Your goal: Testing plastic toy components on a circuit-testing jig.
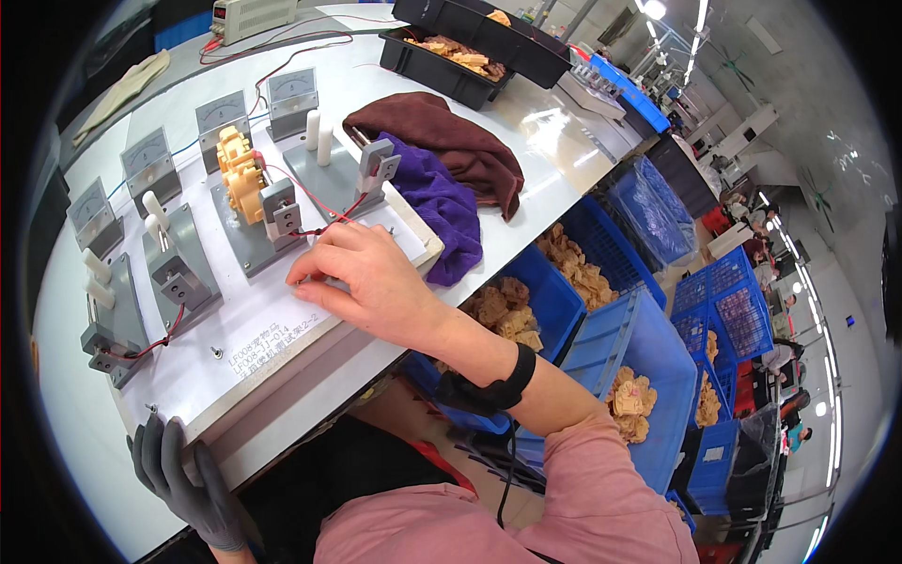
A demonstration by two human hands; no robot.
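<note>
My right hand, bare with a black band on the wrist, is over the near part of a white-topped test board. Its thumb and forefinger are drawn together low over the surface; whatever lies between them is hidden. In a grey glove, my left hand rests at the board's near left corner, fingers stretched out, beside a small metal toggle switch. A yellow plastic gearbox-like part sits on the third grey fixture, above my right hand. Red wires run from its clamp block.
Analog meters line the board's back. Purple and brown cloths lie at its right. Black bins of parts stand behind, with a power supply. Blue crates with yellow parts are right of the table.
</note>
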